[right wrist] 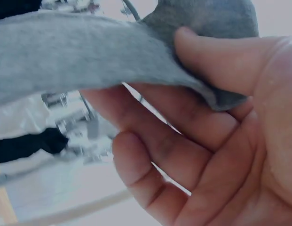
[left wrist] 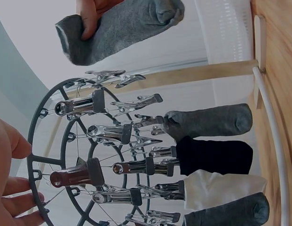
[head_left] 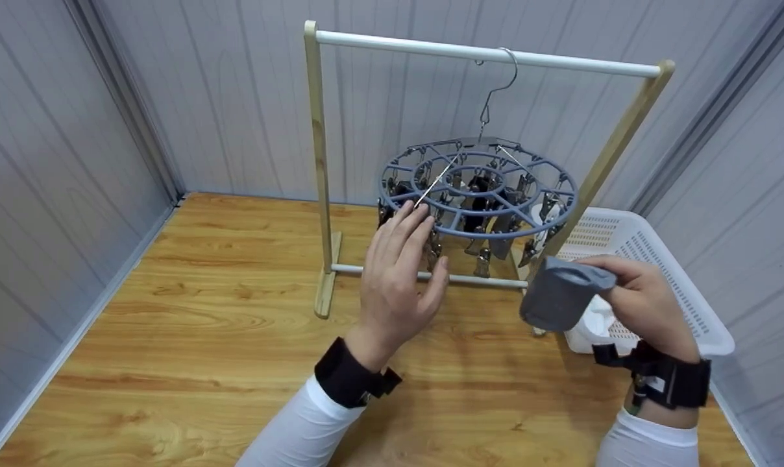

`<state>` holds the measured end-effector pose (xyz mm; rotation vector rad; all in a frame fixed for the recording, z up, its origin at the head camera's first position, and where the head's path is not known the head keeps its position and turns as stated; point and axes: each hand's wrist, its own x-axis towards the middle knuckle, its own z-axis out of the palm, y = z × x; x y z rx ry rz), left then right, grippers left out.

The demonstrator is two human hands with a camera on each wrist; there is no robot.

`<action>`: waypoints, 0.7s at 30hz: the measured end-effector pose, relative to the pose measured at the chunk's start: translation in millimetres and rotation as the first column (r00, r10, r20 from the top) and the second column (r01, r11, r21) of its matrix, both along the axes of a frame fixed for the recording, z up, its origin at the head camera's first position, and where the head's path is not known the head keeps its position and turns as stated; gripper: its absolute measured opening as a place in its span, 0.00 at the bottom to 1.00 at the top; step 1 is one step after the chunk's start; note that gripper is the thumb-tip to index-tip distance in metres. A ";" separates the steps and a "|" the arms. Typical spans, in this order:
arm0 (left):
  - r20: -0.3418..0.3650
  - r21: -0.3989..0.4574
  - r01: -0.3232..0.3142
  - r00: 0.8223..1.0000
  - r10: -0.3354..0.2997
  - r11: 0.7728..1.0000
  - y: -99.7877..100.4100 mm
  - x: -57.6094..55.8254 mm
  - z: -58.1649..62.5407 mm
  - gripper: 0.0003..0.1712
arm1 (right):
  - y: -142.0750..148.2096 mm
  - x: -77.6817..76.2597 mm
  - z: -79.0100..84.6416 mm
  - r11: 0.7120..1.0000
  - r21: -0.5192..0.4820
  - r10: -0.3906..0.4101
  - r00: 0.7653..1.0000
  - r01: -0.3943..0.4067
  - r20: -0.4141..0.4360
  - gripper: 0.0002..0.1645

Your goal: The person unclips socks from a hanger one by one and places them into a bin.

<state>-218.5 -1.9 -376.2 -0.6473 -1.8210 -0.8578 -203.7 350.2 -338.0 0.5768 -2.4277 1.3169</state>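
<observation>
So the right hand has a gray sock, pinched between thumb and fingers near what looks like the cuff end. The sock is up in the air at the right front of the round hanger, apart from it. My guess on that grip: holding it by one end lets the rest dangle free, and the upper edge stays easy to get at.

The left hand isn't gripping anything that I can see. Fingers are pretty straight, thumb spread away from them, right at the near rim of the hanger. Could be there to steady the ring, since it's only hung by a hook over the white rod and probably swings easily. Can't tell if the fingertips actually touch.

Left wrist view shows a black sock, a white sock and two more gray ones hanging from the metal clips, each by one end, so they hang clear of the tabletop. Plenty of clips have nothing in them.

White basket sits beside the rack's right leg with some white cloth inside, handy for the right hand.
</observation>
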 end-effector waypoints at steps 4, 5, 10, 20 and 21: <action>0.001 -0.002 0.002 1.000 -0.002 1.000 -0.3 0.4 0.4 0.29 | 17.1 -6.9 -2.6 0.990 -0.060 -0.123 0.991 0.126 0.054 0.12; 0.002 -0.002 0.003 1.000 -0.003 1.000 -0.4 0.5 0.4 0.29 | 21.3 -9.0 -3.7 0.985 -0.066 -0.158 0.985 0.162 0.070 0.12; 0.016 -0.004 0.003 1.000 -0.003 1.000 -0.9 -0.2 -0.7 0.28 | 39.8 -19.0 -9.4 0.935 -0.065 -0.338 0.929 0.350 0.149 0.13; 0.021 -0.002 0.006 1.000 -0.006 1.000 -1.4 -0.1 -0.9 0.29 | 60.4 -24.1 -14.7 0.797 0.171 -0.604 0.773 0.579 0.196 0.25; 0.021 -0.002 0.006 1.000 -0.006 1.000 -1.5 0.0 -0.9 0.28 | 62.2 -24.2 -15.6 0.793 0.207 -0.608 0.771 0.574 0.191 0.26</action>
